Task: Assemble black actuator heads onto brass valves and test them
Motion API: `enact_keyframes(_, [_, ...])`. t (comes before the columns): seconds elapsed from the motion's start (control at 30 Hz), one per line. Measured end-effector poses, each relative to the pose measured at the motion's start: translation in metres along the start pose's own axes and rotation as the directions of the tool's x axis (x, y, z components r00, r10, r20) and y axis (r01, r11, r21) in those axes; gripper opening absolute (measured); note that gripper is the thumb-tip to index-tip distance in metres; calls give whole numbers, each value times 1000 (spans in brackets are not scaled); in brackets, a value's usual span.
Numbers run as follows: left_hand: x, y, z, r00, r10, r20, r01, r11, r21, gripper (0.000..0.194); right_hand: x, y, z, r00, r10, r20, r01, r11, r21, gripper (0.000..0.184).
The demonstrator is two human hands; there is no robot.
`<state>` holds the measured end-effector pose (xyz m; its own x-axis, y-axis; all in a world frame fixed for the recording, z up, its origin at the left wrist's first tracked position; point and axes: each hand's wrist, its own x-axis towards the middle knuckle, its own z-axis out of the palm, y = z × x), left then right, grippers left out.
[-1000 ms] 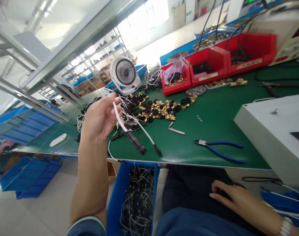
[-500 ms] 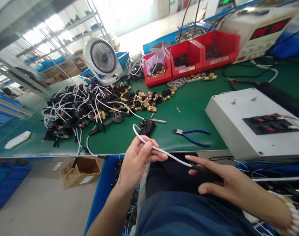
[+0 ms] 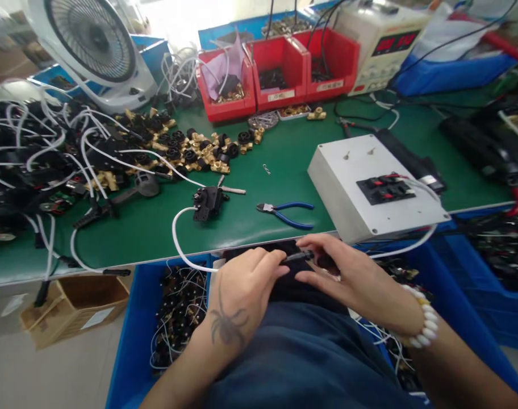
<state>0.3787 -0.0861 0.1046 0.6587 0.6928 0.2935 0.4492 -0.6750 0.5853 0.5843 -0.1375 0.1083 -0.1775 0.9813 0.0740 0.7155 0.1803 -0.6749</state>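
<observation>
My left hand point(image 3: 246, 284) is closed on a black cable connector point(image 3: 296, 258), its thumb and fingers pinching it just beyond the bench edge. A white cable point(image 3: 177, 241) runs from under that hand to a black plastic housing point(image 3: 208, 203) on the green bench. My right hand point(image 3: 348, 278) faces it, fingers curled around a second dark connector, partly hidden; thumb and forefinger tips stand apart. Another white cable point(image 3: 408, 248) leads from behind that hand to a grey box point(image 3: 344, 193) with a black terminal panel. Blue-handled cutting pliers point(image 3: 284, 211) lie between housing and box.
Housings with white cables point(image 3: 41, 147) and brass fittings point(image 3: 208, 150) are heaped on the left. Red bins point(image 3: 280, 74), a white fan point(image 3: 92, 45) and a power supply point(image 3: 380, 45) stand behind. Blue crates point(image 3: 131, 335) filled with parts sit below the bench edge.
My view has swung right. My left hand has slid along the cable to its black connector and turned back-up. Both hands have come closer together; the housing stays on the bench.
</observation>
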Motion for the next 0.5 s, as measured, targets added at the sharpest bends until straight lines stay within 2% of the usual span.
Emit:
enact_keyframes(0.07, [-2,-1,0,995,-65,-73,63,997,-35,17,-2,0,-7,994,-25,-108,22,999,-26,18])
enact_keyframes(0.1, [-4,0,-1,991,-90,-102,84,995,-54,16,-2,1,-10,991,-54,-127,49,998,-42,17])
enact_keyframes(0.2, [-9,5,-7,984,-112,-141,103,992,-72,18,-5,1,-16,992,-103,-80,95,991,-95,26])
enact_keyframes(0.3, [-10,8,-8,982,-110,-154,104,993,-47,21,-9,-3,-17,996,-36,-81,27,994,-108,35])
enact_keyframes(0.4, [-10,8,-8,981,-84,-173,81,996,-23,19,-10,-9,-17,984,-21,-176,4,995,-99,26])
enact_keyframes(0.5, [-9,9,-9,978,-61,-199,64,998,10,20,-8,-15,-20,977,-122,-178,98,986,-138,17])
